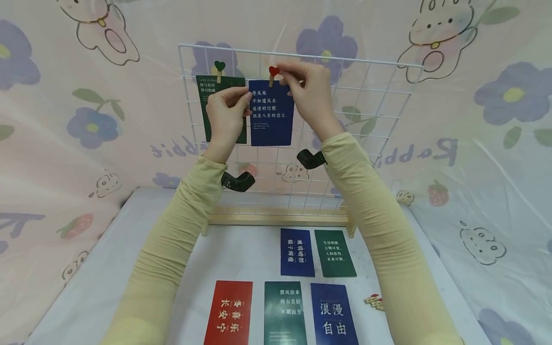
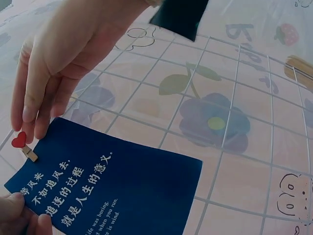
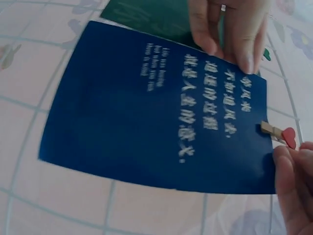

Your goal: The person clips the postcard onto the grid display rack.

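Observation:
A dark blue card (image 1: 271, 120) with white lettering hangs upright against the white wire grid (image 1: 366, 86). My left hand (image 1: 226, 117) pinches its left edge near the top. A small wooden clothespin with a red heart (image 1: 274, 72) sits on the card's top edge. My right hand (image 1: 312, 91) has thumb and fingertips at the heart, pinching the clothespin from its right side; the heart partly shows in the right wrist view. Behind my left hand, a green card (image 1: 204, 110) hangs from a clothespin with a green heart (image 1: 220, 67).
On the white tabletop (image 1: 164, 230) lie a red card (image 1: 228, 311), two blue cards (image 1: 297, 251) and two green cards (image 1: 335, 254). Heart clothespins (image 1: 374, 302) lie by my right forearm. The grid stands in a wooden base (image 1: 276, 219). A printed cloth (image 1: 465, 191) hangs behind.

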`<state>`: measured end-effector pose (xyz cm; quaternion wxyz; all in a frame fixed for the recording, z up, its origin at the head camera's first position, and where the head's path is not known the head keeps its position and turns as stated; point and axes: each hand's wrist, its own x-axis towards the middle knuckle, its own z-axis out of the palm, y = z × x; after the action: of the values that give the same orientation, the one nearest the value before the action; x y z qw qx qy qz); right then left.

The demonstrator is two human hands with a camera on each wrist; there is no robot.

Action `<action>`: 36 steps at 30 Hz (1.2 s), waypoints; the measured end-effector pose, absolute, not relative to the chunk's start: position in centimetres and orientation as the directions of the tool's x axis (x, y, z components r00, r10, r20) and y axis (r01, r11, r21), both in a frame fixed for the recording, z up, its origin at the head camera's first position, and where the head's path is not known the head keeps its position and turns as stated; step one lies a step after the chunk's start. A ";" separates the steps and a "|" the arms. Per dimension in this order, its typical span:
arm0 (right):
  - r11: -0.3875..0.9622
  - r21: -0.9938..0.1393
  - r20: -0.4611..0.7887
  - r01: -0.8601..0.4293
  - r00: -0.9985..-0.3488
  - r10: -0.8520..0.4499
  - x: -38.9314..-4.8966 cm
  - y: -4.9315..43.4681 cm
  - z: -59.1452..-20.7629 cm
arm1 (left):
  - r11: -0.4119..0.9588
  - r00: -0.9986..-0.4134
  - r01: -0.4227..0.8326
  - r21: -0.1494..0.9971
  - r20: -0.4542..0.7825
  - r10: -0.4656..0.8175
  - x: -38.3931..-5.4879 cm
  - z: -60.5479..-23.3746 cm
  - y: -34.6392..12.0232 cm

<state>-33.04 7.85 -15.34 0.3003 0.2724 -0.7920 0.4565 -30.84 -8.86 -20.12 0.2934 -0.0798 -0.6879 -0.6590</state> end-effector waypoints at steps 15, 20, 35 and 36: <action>0.189 -0.636 0.753 -0.748 -0.656 -0.062 -29.8 9.7 -17.7 | 0.103 -0.821 0.499 0.860 0.508 -0.261 -30.9 -20.5 -9.5; 0.174 -0.636 0.751 -0.752 -0.655 -0.086 -29.6 10.4 -18.2 | 0.115 -0.823 0.506 0.855 0.518 -0.234 -30.6 -20.4 -9.7; 0.202 -0.654 0.711 -0.729 -0.683 -0.167 -28.6 10.8 -19.6 | 0.053 -0.833 0.516 0.855 0.515 -0.203 -29.7 -20.3 -10.1; 0.195 -0.655 0.711 -0.730 -0.683 -0.171 -28.7 10.9 -19.8 | 0.053 -0.831 0.519 0.853 0.518 -0.202 -29.7 -20.3 -10.2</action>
<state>-28.71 10.90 -19.80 0.2522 0.3083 -0.7306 0.5546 -29.68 -10.15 -20.26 0.2657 -0.1172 -0.6750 -0.6782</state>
